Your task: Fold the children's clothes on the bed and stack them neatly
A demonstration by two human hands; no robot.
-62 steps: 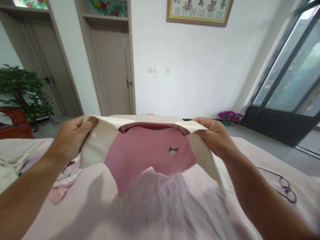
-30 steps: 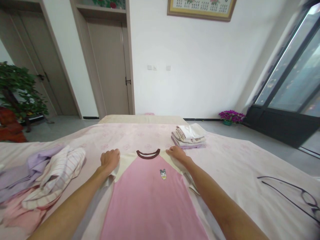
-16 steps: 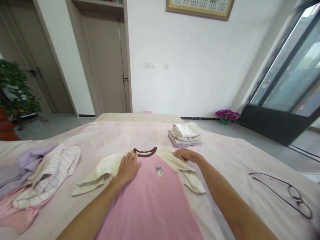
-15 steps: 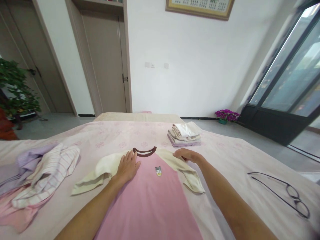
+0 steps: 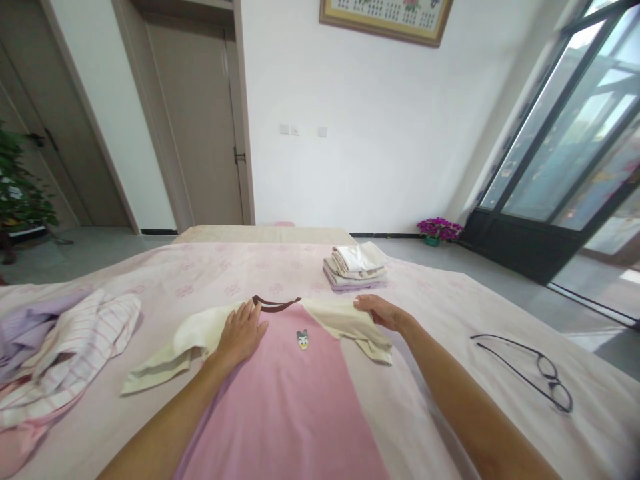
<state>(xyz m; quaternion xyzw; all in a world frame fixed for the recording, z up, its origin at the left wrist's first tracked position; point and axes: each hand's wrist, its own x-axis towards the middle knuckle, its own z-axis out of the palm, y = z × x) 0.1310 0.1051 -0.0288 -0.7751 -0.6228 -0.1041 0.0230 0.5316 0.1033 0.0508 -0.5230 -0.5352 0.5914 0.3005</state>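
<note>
A pink shirt point(image 5: 280, 400) with cream sleeves, a brown neckband and a small duck-face patch lies spread out before me. My left hand point(image 5: 243, 331) rests flat on its left shoulder beside the neckband, fingers stretched out. At the other side, my right hand point(image 5: 381, 312) pinches the upper edge of the right sleeve point(image 5: 345, 320) between thumb and fingers. That sleeve is stretched outward, its cuff hanging toward me. The left sleeve point(image 5: 170, 353) lies bent and creased on the sheet.
A stack of folded clothes point(image 5: 355, 267) sits beyond my right hand. Rumpled striped and lilac clothes point(image 5: 70, 353) lie at the left. Eyeglasses point(image 5: 540, 370) rest at the right on the pink patterned bedsheet point(image 5: 440, 313). Purple flowers point(image 5: 440, 229) stand on the floor by the glass door.
My right hand has drawn the right sleeve outward, so it is straighter and its cuff is lifted. My left hand stays on the shoulder. The view has shifted slightly to the right.
</note>
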